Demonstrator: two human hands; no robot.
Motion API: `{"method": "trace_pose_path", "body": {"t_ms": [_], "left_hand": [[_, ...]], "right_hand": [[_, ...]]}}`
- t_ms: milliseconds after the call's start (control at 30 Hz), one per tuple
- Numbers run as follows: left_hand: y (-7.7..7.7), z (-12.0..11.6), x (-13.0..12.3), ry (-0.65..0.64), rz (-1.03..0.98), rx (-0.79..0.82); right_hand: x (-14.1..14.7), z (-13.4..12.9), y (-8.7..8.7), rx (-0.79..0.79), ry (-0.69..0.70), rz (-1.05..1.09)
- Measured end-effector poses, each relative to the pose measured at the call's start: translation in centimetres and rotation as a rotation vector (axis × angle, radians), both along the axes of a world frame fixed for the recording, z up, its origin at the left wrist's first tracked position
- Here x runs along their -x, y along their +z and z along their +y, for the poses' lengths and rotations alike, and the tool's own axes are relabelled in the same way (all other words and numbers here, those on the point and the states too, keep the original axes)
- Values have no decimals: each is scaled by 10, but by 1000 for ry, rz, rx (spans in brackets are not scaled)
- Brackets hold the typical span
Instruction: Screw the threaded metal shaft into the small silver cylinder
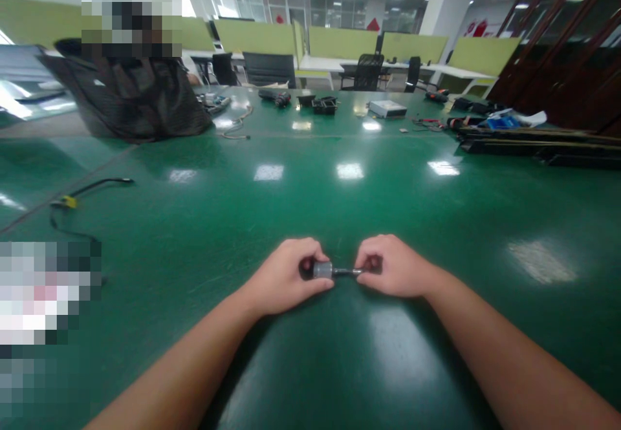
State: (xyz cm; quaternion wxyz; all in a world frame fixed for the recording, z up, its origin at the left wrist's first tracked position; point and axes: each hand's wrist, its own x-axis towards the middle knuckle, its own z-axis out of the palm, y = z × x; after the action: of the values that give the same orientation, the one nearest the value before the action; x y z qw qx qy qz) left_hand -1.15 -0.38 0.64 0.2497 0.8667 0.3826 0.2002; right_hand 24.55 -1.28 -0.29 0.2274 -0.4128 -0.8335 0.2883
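A glossy green table fills most of the view; from the person, a large dark bag stands on it at eleven o'clock. Close in at twelve o'clock are the left hand and right hand, a small shafted tool held crosswise between them: left thumb and forefinger pinch its grey collar, right fingertips pinch its thin shaft. Should the two grips drift out of line, the shaft could twist or slip; a loosened pinch could let the tool roll away across the smooth tabletop.
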Motion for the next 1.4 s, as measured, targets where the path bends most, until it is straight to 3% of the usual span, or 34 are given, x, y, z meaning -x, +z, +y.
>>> {"method": "trace_pose_path", "body": {"t_ms": [167, 433, 500, 600, 1400], "left_hand": [[0, -1, 1, -4, -6, -6], [-2, -2, -2, 26, 10, -37], [-1, -3, -2, 40, 16, -39], [0, -3, -2, 34, 23, -42], [1, -2, -3, 53, 18, -13]], "right_hand": [[-14, 3, 2, 121, -65, 35], [23, -3, -8, -39, -52, 113], [27, -4, -9, -16, -66, 134], [27, -4, -9, 32, -95, 147], [24, -4, -10, -77, -32, 100]]}}
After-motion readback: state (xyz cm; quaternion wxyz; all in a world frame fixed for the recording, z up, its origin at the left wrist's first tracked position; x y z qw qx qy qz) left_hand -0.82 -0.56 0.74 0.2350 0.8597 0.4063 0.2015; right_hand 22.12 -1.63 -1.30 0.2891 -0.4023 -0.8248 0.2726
